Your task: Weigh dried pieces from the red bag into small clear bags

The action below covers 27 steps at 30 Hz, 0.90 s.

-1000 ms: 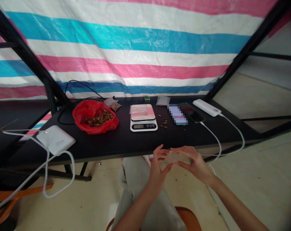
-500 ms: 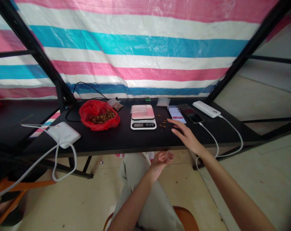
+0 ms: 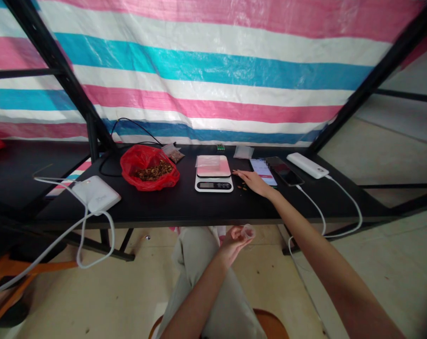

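Note:
My right hand (image 3: 253, 181) lies stretched out on the black table (image 3: 185, 205), fingers flat over several loose brown bits (image 3: 242, 187) just right of the small kitchen scale (image 3: 214, 173). A clear plastic bag (image 3: 207, 161) rests on the scale's plate. My left hand (image 3: 234, 241) hovers below the table's front edge, above my lap, fingers curled round a small clear plastic bag (image 3: 248, 231).
A red bag of brown bits (image 3: 149, 167) sits left of the scale. Two phones (image 3: 275, 170) and a white power bank (image 3: 307, 165) with a cable lie to the right. A white charger (image 3: 95, 194) with cables is at the front left. A striped tarp hangs behind.
Both hands were together on the clear bag below the table edge. My right hand has let go and reached forward onto the table beside the scale; my left hand keeps the bag.

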Motion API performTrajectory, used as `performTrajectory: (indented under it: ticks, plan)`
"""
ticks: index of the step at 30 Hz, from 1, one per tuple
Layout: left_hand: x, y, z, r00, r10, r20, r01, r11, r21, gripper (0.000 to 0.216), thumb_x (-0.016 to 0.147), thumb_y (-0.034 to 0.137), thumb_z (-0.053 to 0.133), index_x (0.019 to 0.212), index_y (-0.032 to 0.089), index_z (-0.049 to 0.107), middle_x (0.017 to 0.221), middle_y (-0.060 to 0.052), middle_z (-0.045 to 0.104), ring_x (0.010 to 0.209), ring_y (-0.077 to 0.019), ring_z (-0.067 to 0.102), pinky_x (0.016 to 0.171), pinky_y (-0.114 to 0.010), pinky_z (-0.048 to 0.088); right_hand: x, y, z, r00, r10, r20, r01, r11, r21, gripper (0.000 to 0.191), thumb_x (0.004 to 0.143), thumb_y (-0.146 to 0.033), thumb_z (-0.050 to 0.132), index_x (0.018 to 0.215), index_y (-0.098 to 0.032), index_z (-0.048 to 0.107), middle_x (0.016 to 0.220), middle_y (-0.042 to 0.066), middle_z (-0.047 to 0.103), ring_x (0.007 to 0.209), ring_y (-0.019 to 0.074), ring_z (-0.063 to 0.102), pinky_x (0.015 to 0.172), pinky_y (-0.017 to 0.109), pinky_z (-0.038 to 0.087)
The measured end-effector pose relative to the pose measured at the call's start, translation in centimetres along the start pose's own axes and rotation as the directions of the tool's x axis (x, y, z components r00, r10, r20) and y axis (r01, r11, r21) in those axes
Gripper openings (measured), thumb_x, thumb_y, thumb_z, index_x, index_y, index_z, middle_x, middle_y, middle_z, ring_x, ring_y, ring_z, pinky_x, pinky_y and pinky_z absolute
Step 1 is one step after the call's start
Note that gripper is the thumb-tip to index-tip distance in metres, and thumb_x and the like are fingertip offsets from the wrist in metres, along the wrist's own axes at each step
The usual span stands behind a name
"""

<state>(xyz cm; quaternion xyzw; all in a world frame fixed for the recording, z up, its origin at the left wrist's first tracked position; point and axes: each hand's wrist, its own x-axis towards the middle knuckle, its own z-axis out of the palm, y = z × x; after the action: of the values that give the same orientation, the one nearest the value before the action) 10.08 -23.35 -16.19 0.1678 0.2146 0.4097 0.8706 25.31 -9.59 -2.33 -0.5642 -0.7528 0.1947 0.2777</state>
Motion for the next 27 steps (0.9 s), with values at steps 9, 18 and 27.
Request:
performTrajectory:
  ticks: [9,18,27]
  plan:
    - [-0.1,-0.2,-0.2,0.999,-0.034,0.005,0.034,0.999,0.003,0.039,0.045,0.018,0.085,0.076,0.014,0.062,0.086,-0.005,0.067,0.087,-0.0202,0.065,0.096,-0.040,0.045,-5.8,-2.5,-0.3,0.997,-0.045,0.057,0.042,0.998,0.045,0.033,0.091,-0.035,0.039,0.108,-0.024,0.065,0.119,0.002,0.062,0.118,0.0199,0.051,0.103,0.039,0.037]
    - [-0.1,-0.3,-0.3,1.000,-0.020,-0.001,0.020,1.000,0.001,0.044,0.046,0.019,0.085,0.082,0.014,0.061,0.086,-0.004,0.067,0.084,-0.0185,0.066,0.093,-0.038,0.045,-9.2,-3.6,-0.1,0.998,-0.038,0.051,0.034,0.997,0.075,0.034,0.091,-0.039,0.039,0.108,-0.026,0.065,0.119,0.002,0.062,0.116,0.0193,0.053,0.103,0.040,0.038]
    - [-0.3,-0.1,-0.1,0.999,0.009,0.031,-0.010,1.000,0.018,0.045,0.047,0.023,0.085,0.079,0.013,0.056,0.084,-0.005,0.068,0.085,-0.0214,0.066,0.096,-0.042,0.041,-11.2,-3.9,0.6,0.995,-0.101,0.010,0.100,0.993,0.067,0.029,0.091,-0.032,0.042,0.108,-0.026,0.064,0.121,0.003,0.061,0.117,0.0185,0.052,0.102,0.041,0.040]
